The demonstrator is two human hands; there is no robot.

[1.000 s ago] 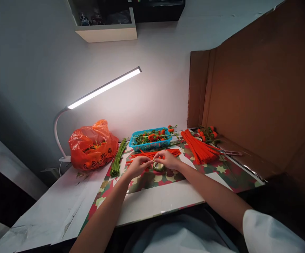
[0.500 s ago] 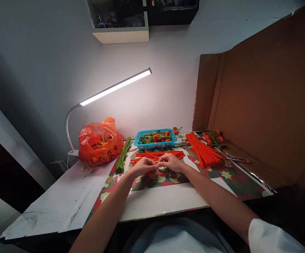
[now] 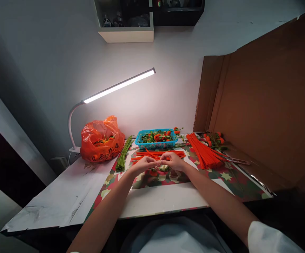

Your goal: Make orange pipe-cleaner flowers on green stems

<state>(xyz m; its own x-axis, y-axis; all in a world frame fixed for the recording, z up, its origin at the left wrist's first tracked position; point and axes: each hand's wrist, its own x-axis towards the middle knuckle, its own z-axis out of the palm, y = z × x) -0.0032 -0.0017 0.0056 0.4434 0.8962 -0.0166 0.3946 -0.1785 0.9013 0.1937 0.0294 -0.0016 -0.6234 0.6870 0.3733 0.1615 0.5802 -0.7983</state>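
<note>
My left hand (image 3: 144, 165) and my right hand (image 3: 172, 161) meet over the middle of the patterned table cover, fingertips pinched and nearly touching. Whatever lies between them is too small to make out. Just behind the hands, loose orange-red pipe cleaners (image 3: 180, 154) lie crosswise in a flat pile, with one sticking up at an angle. To the right is a thick bundle of orange-red pipe cleaners (image 3: 203, 154). A bundle of green pipe cleaners (image 3: 124, 154) rests on the left.
A blue basket (image 3: 156, 144) holds orange pompom flowers on green stems. More such flowers (image 3: 214, 140) lie at the back right, near a scissors-like tool (image 3: 238, 160). An orange plastic bag (image 3: 102, 144) stands left beside a lit lamp (image 3: 120, 84). A cardboard panel (image 3: 260, 98) closes the right side.
The view has shifted slightly, so the scene sits a little further right. My hands stay pinched together over the same spot, with only small finger movements.
</note>
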